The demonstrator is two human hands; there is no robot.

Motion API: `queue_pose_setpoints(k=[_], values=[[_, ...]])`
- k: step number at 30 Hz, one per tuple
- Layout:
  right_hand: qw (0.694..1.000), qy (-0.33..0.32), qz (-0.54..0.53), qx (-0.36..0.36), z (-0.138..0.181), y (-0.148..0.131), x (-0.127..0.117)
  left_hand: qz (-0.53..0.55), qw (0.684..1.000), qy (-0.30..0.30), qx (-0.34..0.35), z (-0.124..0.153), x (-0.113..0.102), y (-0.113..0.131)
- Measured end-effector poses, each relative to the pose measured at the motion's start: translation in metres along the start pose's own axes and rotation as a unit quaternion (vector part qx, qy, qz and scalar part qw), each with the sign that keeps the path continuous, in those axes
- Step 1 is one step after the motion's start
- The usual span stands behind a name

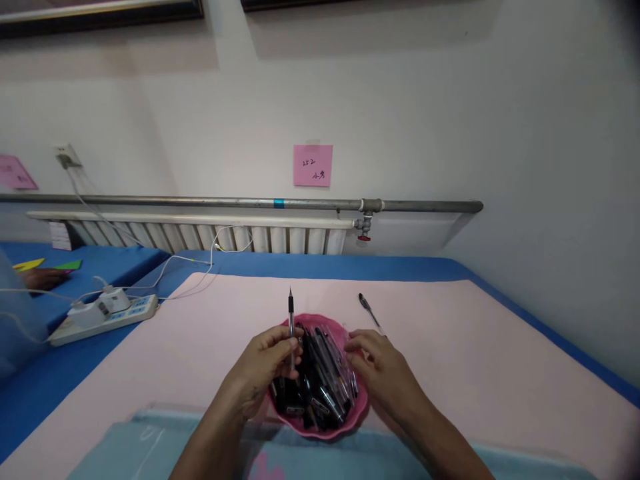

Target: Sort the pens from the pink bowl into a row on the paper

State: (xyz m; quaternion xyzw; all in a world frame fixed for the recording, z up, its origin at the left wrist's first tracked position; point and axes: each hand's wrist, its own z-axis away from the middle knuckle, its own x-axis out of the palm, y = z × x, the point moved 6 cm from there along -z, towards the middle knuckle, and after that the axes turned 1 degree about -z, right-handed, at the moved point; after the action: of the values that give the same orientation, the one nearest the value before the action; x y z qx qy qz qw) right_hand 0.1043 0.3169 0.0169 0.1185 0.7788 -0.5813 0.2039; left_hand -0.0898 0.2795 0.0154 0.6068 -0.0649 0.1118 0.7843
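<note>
A pink bowl (359, 410) full of several black and clear pens sits on the pink mat in front of me. My left hand (263, 370) is closed round one uncapped pen (291, 313), holding it upright with its tip pointing away from me over the bowl's far left rim. My right hand (377, 373) rests at the bowl's right rim with fingers curled and pinched over the pens; what they hold is hidden. A single capped black pen (369, 311) lies on the mat just beyond the right hand.
The pink mat (475, 360) covers a blue table (350, 267) against a white wall with a radiator (200, 235). A white power strip (103, 313) with chargers and cables lies at left. Another person's hand (43, 278) rests at far left. A light blue sheet (145, 447) lies nearest me.
</note>
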Motion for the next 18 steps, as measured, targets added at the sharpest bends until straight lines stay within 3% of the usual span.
queue_pose_setpoints(k=[7,18], values=[[0.986,-0.042,0.145,-0.066,0.003,-0.001,0.022,-0.063,0.997,-0.03,-0.016,0.003,0.011,-0.005],[0.967,-0.052,0.225,-0.109,0.007,-0.001,0.025,-0.086,0.995,-0.042,-0.011,0.001,0.014,-0.008]])
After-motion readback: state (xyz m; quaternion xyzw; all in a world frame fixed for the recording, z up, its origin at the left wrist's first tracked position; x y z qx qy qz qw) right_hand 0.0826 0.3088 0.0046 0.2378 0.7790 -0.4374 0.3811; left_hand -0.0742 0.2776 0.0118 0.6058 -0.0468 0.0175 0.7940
